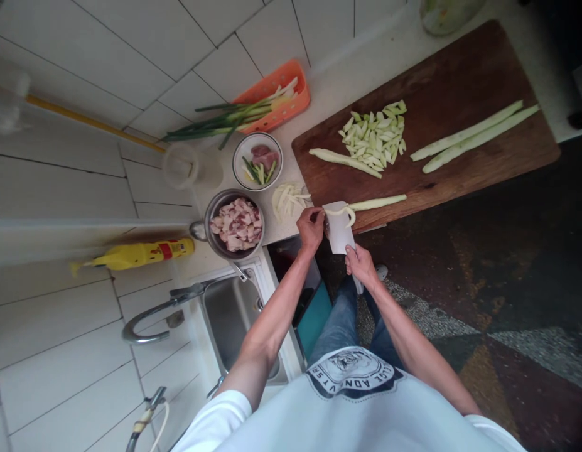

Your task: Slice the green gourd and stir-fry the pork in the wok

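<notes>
At frame centre, head view: both hands work a cleaver at the near edge of the cutting board.

Right hand [361, 265] has its grip wrapped around the handle of the cleaver [340, 227]; left hand [311, 227] pinches a pale peel strip [343, 212] at the blade's upper edge. A long vegetable strip [378, 203] lies on the cutting board [436, 125], touching the blade. Left of the hands stand a pot of raw meat [237, 224] and a small bowl [257, 161] on the desk [319, 69]. Risk, as a judgement: left fingertips sit close to the edge; a slip could cut them.
</notes>
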A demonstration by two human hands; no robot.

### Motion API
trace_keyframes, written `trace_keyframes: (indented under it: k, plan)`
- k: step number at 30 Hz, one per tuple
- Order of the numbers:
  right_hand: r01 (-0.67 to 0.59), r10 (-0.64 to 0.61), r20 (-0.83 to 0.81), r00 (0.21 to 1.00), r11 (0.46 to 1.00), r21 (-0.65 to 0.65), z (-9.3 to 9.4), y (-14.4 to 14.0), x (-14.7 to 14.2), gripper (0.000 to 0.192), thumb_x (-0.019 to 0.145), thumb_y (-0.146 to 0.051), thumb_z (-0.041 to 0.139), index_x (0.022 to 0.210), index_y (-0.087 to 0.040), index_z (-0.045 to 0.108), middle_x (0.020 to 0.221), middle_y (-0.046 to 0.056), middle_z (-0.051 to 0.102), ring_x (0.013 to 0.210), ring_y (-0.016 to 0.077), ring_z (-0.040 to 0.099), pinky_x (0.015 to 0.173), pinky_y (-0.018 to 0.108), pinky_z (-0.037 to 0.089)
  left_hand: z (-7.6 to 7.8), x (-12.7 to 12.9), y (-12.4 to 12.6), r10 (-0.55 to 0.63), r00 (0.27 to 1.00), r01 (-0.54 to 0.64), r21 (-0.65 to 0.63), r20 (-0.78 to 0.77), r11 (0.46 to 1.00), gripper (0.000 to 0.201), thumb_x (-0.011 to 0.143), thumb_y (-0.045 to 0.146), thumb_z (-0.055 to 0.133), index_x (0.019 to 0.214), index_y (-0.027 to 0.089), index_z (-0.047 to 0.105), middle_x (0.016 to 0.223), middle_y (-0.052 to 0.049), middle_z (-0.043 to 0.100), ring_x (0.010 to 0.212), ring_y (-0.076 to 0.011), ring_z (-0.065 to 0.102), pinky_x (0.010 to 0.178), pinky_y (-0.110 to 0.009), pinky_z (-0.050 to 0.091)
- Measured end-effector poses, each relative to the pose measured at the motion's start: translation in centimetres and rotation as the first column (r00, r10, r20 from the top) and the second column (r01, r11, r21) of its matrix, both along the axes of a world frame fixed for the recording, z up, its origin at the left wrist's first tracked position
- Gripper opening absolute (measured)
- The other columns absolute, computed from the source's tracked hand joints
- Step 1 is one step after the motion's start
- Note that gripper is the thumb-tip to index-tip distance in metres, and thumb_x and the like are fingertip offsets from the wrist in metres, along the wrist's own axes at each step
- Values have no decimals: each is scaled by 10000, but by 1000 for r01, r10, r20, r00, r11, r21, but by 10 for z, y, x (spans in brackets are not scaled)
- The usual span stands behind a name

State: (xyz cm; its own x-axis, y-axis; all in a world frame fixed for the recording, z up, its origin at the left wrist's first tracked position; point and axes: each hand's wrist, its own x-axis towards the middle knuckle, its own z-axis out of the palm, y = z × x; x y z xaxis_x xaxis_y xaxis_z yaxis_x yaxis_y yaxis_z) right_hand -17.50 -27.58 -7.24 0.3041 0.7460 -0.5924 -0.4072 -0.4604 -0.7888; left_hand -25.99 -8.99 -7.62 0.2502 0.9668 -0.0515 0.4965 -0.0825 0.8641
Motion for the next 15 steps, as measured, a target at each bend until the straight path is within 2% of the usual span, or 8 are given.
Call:
trace_keyframes:
  k: [3,6,8,10,13,15]
  plan:
    - [-5,5,-8,1000,1000,-2,2,-1,0,414,979,-653,548,883,-256,486,592,-87,468,410,108,472,401,239,421,1,0,-1,45,999,-45,-19,-14,999,143,962,281,691,1082,205,704,953,-54,726,829,-187,687,792,-310,556]
    - [-24,24,5,1000,1000,-7,3,-1,2,413,982,-655,531,882,-257,483,594,-83,474,415,112,478,407,242,419,7,-1,-2,74,994,-66,96,-82,993,347,948,332,742,1258,198,661,1140,-102,686,906,-205,675,843,-348,557]
    - [-50,50,37,998,999,-8,4,-1,4,413,987,-650,521,873,-255,482,593,-78,482,418,112,484,414,240,417,13,0,-1,-3,990,32,200,-144,979,385,971,359,726,1314,196,661,1263,-138,649,1067,-247,661,962,-400,540]
    - [-78,79,64,995,997,-5,5,-2,7,406,995,-635,514,862,-253,478,598,-76,488,422,108,487,419,234,413,19,1,1,-165,961,221,256,-223,941,362,1015,387,674,1329,205,684,1322,-148,639,1230,-284,610,1080,-445,488]
    - [-114,113,62,992,994,1,9,-1,14,387,1006,-606,509,853,-252,470,602,-78,483,419,103,482,416,229,412,27,4,8,-378,868,462,243,-323,853,382,1043,437,640,1359,231,702,1356,-132,665,1314,-307,567,1144,-483,432]
    - [-144,143,74,987,990,7,13,5,21,375,1009,-587,510,848,-251,471,598,-76,488,413,105,485,409,227,407,32,6,17,-437,832,523,221,-341,823,424,1036,459,655,1396,238,692,1376,-128,679,1321,-314,569,1148,-495,421]
